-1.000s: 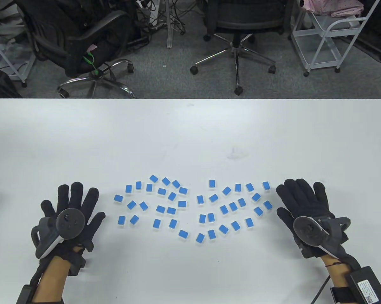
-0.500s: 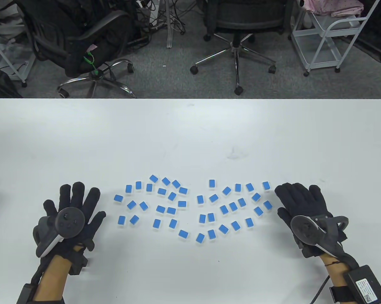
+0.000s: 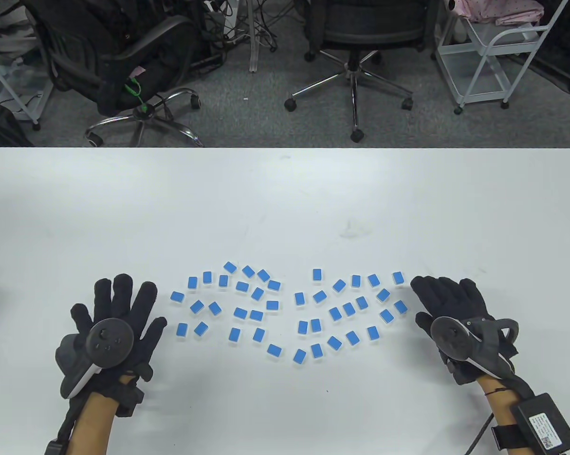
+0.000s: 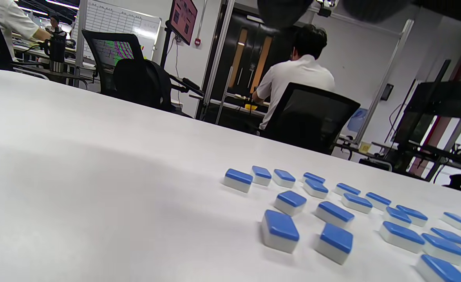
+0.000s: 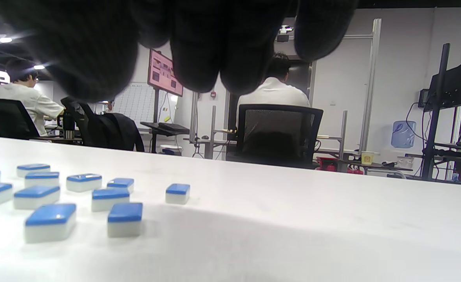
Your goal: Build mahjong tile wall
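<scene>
Tiles (image 3: 285,308) lie scattered face-down between my hands; left hand (image 3: 116,322) and right hand (image 3: 448,313) flank them, fingers spread flat, holding nothing, ready to gather.

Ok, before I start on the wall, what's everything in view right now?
mahjong tiles: about forty, blue backs up, lying flat and loose in two clusters on the near half of the table between the hands; none stacked
table: one, white
office chairs: two, black, on the floor beyond the far edge
wire rack: one, white, far right
left hand: black glove, fingers spread, left of the tiles
right hand: black glove, fingers straight, right of the tiles
</scene>
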A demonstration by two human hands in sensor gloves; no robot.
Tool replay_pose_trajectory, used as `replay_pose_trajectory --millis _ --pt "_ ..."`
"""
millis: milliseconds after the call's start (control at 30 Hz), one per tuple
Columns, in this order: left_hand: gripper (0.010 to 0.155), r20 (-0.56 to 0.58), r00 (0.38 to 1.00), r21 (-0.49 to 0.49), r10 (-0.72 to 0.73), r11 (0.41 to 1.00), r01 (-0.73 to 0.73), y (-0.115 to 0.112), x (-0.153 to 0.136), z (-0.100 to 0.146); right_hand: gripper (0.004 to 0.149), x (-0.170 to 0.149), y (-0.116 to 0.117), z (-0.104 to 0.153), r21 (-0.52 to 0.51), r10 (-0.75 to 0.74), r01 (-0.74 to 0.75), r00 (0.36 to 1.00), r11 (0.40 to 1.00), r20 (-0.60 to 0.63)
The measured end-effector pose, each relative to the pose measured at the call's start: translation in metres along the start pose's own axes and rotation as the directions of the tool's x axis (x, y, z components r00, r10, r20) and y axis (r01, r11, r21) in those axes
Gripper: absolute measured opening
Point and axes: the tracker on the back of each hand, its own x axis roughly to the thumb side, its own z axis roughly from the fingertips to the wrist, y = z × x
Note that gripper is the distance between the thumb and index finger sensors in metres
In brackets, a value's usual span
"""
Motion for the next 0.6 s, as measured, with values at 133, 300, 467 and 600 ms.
replay_pose_trajectory --millis 133,300,467,600 --pt "0.069 -0.039 0.994 -0.052 0.099 0.994 -0.101 -0.010 -0.009 -0.001 0.073 0.001 0.008 -0.001 0.075 0.026 -0.025 1.000 0.997 -0.003" --pt "0.069 0.015 0.995 -0.080 0.096 0.992 -0.095 -0.012 -0.001 -0.001 0.072 0.009 0.028 -0.005 0.219 0.090 -0.089 0.996 0.972 0.005" --pt "0.069 0.062 0.988 -0.115 0.142 0.984 -0.135 -0.015 0.009 -0.001 0.070 0.009 0.049 -0.015 0.349 0.049 -0.026 0.997 0.937 -0.057" --pt "0.069 0.090 0.983 -0.130 0.160 0.980 -0.148 -0.016 0.013 0.000 0.070 0.009 0.052 -0.026 0.405 0.033 0.007 0.995 0.914 -0.093"
